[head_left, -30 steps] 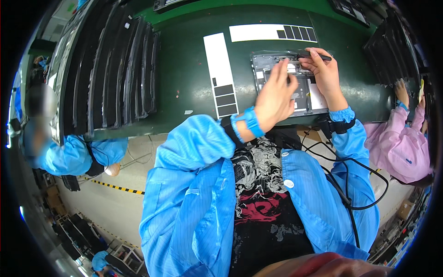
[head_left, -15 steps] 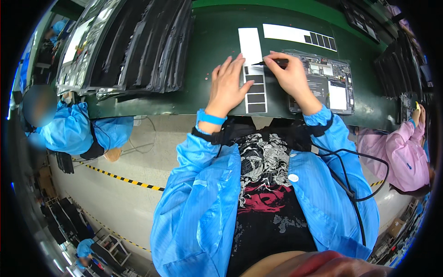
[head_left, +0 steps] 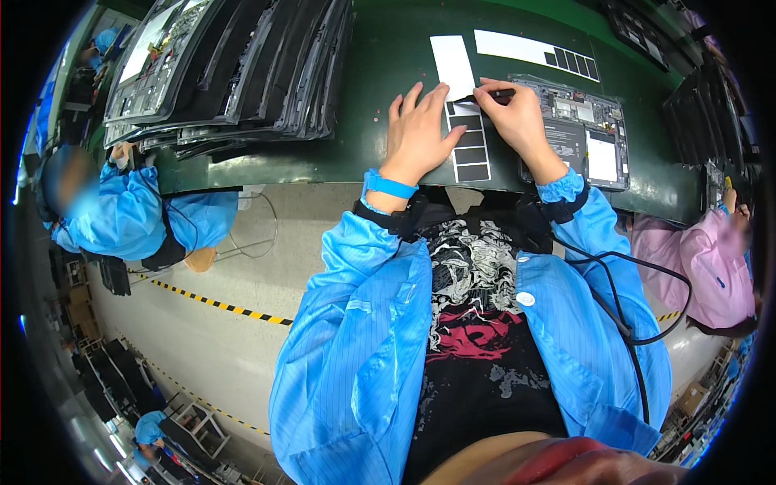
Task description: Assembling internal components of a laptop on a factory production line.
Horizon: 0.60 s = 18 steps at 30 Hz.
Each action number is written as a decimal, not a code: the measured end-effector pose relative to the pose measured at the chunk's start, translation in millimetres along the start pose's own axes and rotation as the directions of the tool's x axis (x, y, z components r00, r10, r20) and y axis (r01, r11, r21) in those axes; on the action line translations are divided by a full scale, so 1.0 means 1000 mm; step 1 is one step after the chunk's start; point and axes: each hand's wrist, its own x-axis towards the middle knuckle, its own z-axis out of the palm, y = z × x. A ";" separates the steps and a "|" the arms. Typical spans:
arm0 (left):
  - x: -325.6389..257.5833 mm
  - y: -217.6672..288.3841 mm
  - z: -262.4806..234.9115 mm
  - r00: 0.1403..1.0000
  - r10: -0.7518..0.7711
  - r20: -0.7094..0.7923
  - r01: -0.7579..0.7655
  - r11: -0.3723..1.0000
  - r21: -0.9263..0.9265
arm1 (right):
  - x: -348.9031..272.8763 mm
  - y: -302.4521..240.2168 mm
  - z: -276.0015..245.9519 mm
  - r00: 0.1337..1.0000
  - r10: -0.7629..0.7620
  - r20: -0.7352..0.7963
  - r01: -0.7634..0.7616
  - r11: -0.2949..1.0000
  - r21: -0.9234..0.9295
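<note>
A white backing strip (head_left: 453, 63) with a column of black rectangular stickers (head_left: 469, 155) at its near end lies on the green table. Flat beside it, fingers spread, my left hand (head_left: 414, 144) rests with its fingertips and thumb on the strip's left edge. My right hand (head_left: 517, 120) pinches black tweezers (head_left: 501, 94), whose tip points left at the uppermost black sticker. Just right of the strip sits an opened laptop base (head_left: 606, 129) with its circuit board and battery exposed, partly covered by my right wrist.
A second white strip (head_left: 513, 47) with black stickers lies farther back. Stacked laptop parts (head_left: 242, 73) rise at the left, and dark panels (head_left: 703, 105) stand at the right. A black cable (head_left: 638, 263) loops by my right arm. Co-workers in blue (head_left: 129, 214) and pink (head_left: 679, 259) sit on either side.
The whole view has shifted slightly, so the table's things appear higher and farther right. My left hand stays on the strip, and the tweezers remain in my right hand near the uppermost sticker.
</note>
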 end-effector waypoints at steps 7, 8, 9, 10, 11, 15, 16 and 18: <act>0.000 0.002 0.001 0.999 0.021 -0.038 -0.022 1.000 -0.007 | -0.002 -0.001 -0.002 1.000 0.020 0.021 -0.020 0.999 0.029; -0.001 0.003 -0.002 1.000 -0.001 -0.025 0.001 1.000 -0.023 | -0.001 0.001 -0.001 0.999 0.008 0.042 -0.011 0.998 0.062; 0.000 0.004 -0.004 1.000 -0.023 -0.012 0.022 0.999 -0.038 | -0.004 0.000 -0.003 0.999 0.017 0.051 -0.027 0.975 0.220; 0.002 0.007 -0.002 1.000 -0.026 -0.004 0.026 0.999 -0.035 | -0.005 -0.001 -0.009 0.999 0.043 0.029 -0.050 0.947 0.318; 0.004 0.006 -0.002 1.000 -0.029 -0.004 0.029 0.999 -0.045 | -0.006 -0.001 -0.016 0.999 0.052 0.017 -0.054 0.937 0.346; 0.005 0.011 -0.006 1.000 -0.018 0.006 0.018 0.999 -0.048 | -0.023 0.003 -0.077 0.993 0.059 -0.103 -0.014 0.920 0.393; 0.007 0.016 -0.008 0.999 -0.007 -0.031 0.006 0.999 -0.033 | -0.024 0.015 -0.098 0.989 0.060 -0.136 0.001 0.911 0.412; 0.014 0.035 -0.016 0.994 0.088 -0.058 -0.082 0.991 0.109 | -0.027 0.041 -0.141 0.975 0.042 -0.220 0.059 0.900 0.433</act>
